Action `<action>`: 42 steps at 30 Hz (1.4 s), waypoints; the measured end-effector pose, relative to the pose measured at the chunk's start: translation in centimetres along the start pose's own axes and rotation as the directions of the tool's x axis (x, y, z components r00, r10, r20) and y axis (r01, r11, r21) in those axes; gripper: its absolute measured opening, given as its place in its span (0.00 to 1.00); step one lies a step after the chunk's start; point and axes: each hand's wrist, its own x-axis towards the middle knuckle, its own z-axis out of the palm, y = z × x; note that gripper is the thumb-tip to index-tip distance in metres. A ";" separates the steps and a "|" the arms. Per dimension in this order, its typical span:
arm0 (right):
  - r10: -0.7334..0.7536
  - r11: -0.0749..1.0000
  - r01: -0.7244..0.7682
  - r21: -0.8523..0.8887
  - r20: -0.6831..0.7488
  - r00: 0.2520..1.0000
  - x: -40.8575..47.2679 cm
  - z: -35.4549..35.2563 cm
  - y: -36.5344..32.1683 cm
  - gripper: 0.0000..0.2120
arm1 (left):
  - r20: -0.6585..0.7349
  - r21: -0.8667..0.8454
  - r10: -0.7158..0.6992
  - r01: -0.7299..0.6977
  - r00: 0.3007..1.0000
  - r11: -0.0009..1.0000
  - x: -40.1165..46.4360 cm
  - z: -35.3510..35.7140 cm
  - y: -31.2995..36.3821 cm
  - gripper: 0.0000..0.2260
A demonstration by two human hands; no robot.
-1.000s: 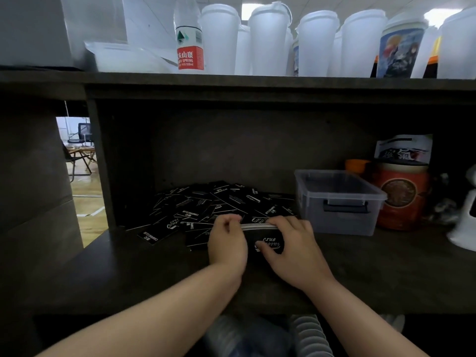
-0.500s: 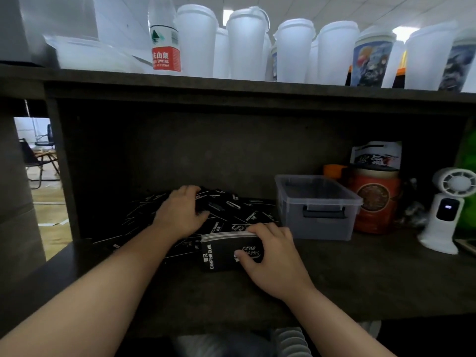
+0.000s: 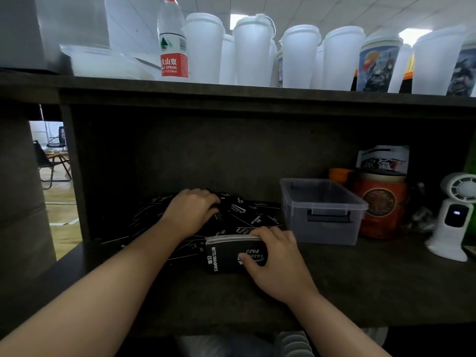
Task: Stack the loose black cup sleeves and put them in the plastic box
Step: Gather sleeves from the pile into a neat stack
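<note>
While the right hand [image 3: 277,261] grips the black stacked sleeves [image 3: 226,256], the left hand [image 3: 192,211] lies flat-fingered on loose sleeves [image 3: 247,215]

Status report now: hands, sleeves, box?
Right hand grips sleeve stack. Left hand on loose sleeves. Plastic box open, nothing blocking.
</note>
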 end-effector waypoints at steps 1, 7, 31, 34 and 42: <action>-0.002 1.000 0.002 -0.003 0.000 1.000 0.0 0.0 0.0 0.21 | 0.096 -0.016 -0.051 0.053 0.994 0.998 -0.2 0.1 0.1 0.19; -0.001 1.000 0.001 0.003 0.009 1.000 0.0 -0.2 -0.1 0.20 | 0.514 -0.093 -0.317 0.419 0.797 0.903 -1.2 1.7 2.8 0.42; 0.038 0.999 -0.038 -0.007 0.012 0.999 0.0 -0.1 -0.1 0.22 | -0.057 -0.295 -0.852 0.806 0.521 0.512 -8.8 -3.0 -1.2 0.10; 0.043 0.999 -0.043 -0.010 0.017 0.999 0.0 -0.1 -0.1 0.22 | 0.028 -0.434 -0.874 0.793 0.485 0.427 -8.8 -2.5 -1.3 0.13; 0.051 0.998 -0.051 -0.021 0.017 0.999 0.0 -0.1 -0.2 0.22 | 0.013 -0.730 -0.934 0.641 0.358 0.236 -8.2 -4.0 0.0 0.17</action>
